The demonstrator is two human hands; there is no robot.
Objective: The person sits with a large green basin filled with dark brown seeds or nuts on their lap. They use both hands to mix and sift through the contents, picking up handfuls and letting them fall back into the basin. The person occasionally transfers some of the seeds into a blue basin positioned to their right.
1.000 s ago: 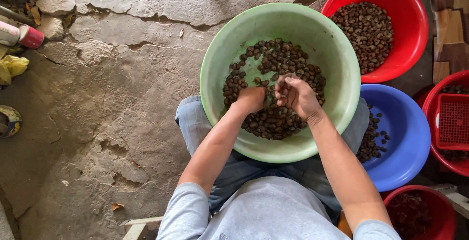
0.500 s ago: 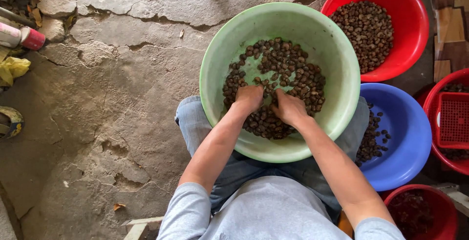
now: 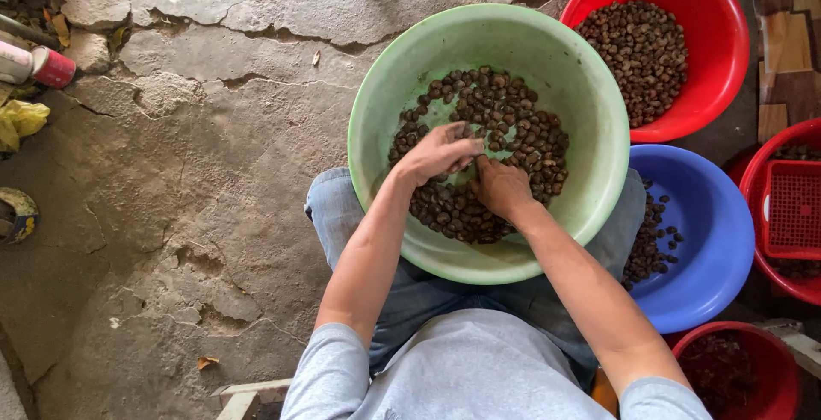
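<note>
Two hands [image 3: 470, 172] in lumpy brown nuts [image 3: 513, 121], round green basin [image 3: 590, 86].

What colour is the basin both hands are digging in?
Light green basin, holding dark brown nuts; left hand and right hand inside. Head view.

Person seen from above. Light grey short-sleeve tee, sleeves end above elbows, soft folds across chest. Blue denim jeans, faded at knees; left knee shows at near-left of pic, right knee mostly hidden. Forearms bare, no watch, bracelet or rings visible. Left hand [image 3: 438, 155] and right hand [image 3: 502, 187] bare, no gloves. Feet and shoes not visible. No logo or print seen on tee.
</note>
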